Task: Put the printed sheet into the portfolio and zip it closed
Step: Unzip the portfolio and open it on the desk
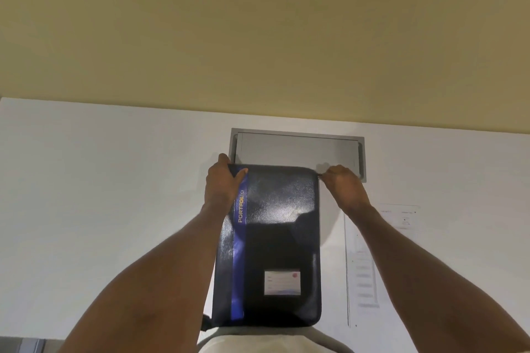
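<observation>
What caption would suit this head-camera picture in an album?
Left hand steadies a black portfolio on a white desk while the right hand pinches its far corner; a printed sheet lies beside it.

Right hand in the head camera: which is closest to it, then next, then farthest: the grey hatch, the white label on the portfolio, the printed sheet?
From the right hand:
1. Grey hatch, just behind it.
2. Printed sheet, on the table to its right.
3. White label, low on the portfolio.

Black portfolio (275,241) lies flat, printed sheet (384,252) just beside it.
</observation>
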